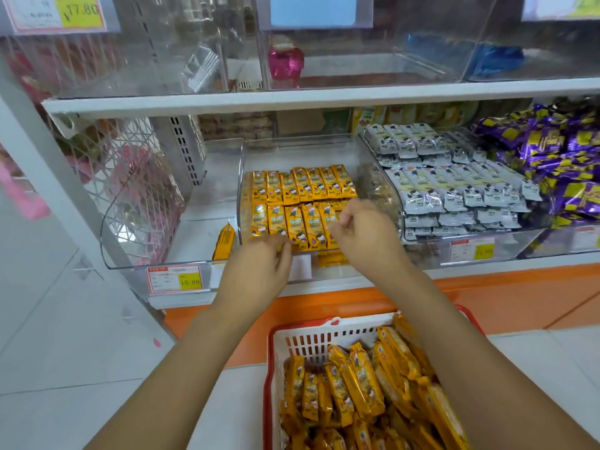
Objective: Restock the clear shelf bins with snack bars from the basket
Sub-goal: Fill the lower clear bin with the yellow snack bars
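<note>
While both my hands reach into the middle clear bin point(242, 177), yellow snack bars point(302, 186) lie in it in two rows.
My left hand point(259, 271) and right hand point(365, 233) curl their fingers onto the near row; whether either grips a bar I cannot tell. Loose bars point(357, 384) fill the basket point(311, 342) near me. The near left price tag point(177, 279) reads 15.80; the far left tag point(81, 11) reads 17.80.

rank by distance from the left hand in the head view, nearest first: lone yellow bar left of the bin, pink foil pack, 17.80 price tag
1. lone yellow bar, just left of the left hand
2. pink foil pack, upper shelf, centre
3. 17.80 price tag, top left corner
</note>
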Demonstrator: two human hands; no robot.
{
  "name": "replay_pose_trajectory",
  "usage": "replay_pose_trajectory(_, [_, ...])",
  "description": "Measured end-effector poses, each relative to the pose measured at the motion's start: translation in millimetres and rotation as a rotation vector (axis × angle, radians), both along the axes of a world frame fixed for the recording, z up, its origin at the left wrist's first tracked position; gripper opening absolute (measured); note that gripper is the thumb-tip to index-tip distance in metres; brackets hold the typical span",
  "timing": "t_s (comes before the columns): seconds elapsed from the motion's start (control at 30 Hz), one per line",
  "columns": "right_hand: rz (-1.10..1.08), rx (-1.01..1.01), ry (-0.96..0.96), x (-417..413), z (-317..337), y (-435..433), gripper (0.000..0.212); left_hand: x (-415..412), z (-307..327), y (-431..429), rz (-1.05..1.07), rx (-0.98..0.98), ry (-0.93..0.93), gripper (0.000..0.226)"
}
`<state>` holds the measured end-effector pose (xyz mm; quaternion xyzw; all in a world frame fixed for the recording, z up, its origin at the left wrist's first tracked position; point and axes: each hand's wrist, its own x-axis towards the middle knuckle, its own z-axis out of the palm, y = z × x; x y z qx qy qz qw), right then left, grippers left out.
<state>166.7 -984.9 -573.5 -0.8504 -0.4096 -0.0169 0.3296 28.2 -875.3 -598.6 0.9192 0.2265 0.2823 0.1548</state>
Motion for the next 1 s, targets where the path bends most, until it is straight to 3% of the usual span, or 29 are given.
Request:
replay_pose_trajectory(0.1, [0.01,0.107,0.053,-16,-8,-30,0.021,-8,-1,-9,-0.034,-0.016,-0.182,0.023])
replay_pose_trajectory(0.2, [0.012,-0.118,0.111,-31,-48,-55,0.019,-17,-6,-23,-0.107,-0.058,-0.071,0.031])
replay_pose_trajectory(0.27, [-0.005,-0.393,0.146,-42,-88,-64,0.024,-20,-16,-32,-0.143,-0.095,0.153,0.039])
replay_pose_trajectory(0.33, [-0.046,-0.616,0.23,-51,-131,-70,0.049,-23,-36,-38,-0.141,-0.113,0.447,0.039])
replay_pose_trajectory(0.4, [-0.105,-0.707,0.346,-59,-167,-75,0.072,-29,-59,-43,-0.143,-0.145,0.712,0.031])
replay_pose_trajectory(0.47, [-0.158,-0.747,0.386,-64,-193,-77,0.078,-39,-80,-48,-0.153,-0.211,0.954,0.028])
replay_pose_trajectory(0.57, [-0.238,-0.736,0.366,-66,-219,-76,0.076,-55,-105,-55,-0.208,-0.255,1.216,0.022])
replay_pose_trajectory(0.67, [-0.278,-0.747,0.315,-65,-237,-75,0.071,-66,-116,-63,-0.196,-0.278,1.308,0.035])
replay_pose_trajectory(0.93, [-0.294,-0.764,0.297,-68,-246,-72,0.006,-75,-124,-58,-0.165,-0.393,1.229,0.036])
replay_pose_trajectory(1.0, [-0.274,-0.71,0.391,-62,-234,-71,0.014,-76,-124,-56,-0.138,-0.449,1.195,0.037])
